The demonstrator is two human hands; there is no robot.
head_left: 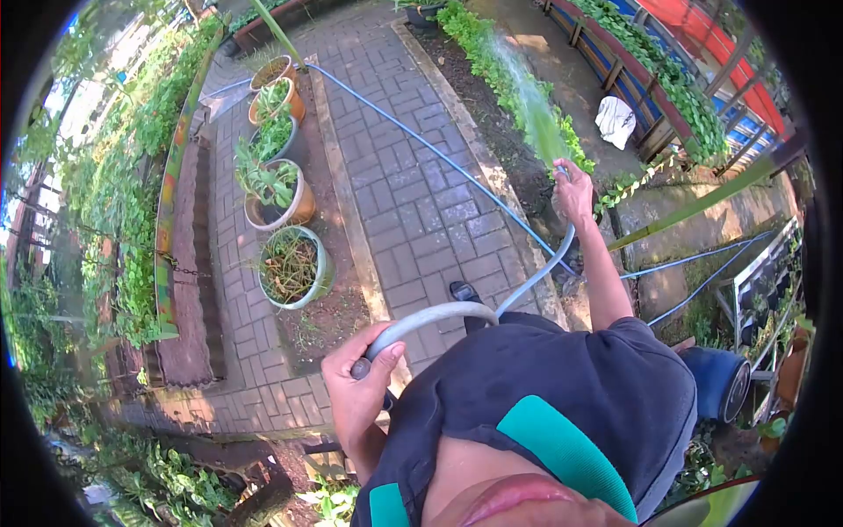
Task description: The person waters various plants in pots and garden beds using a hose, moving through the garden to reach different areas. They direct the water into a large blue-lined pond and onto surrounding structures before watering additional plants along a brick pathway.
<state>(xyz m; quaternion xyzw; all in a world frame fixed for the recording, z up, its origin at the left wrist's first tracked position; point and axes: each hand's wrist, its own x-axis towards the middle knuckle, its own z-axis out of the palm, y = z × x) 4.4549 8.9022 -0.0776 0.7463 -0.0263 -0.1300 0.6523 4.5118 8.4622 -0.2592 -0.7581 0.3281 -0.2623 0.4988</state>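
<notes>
My right hand [575,189] is stretched forward and grips the end of a grey-blue hose [536,272]. A jet of water [527,92] sprays from it over the row of green plants [492,61] in the soil bed beside the brick path. My left hand [360,386] is close to my body, closed around a loop of the same hose [430,316]. The hose curves from one hand to the other in front of my dark shirt, and my shoe [464,291] shows on the path below.
A blue hose line [421,140] runs diagonally across the brick paving [413,202]. Several potted plants [294,263] stand in a row on the left. A blue barrel [716,378] lies at right. Planter fences with greenery border both sides.
</notes>
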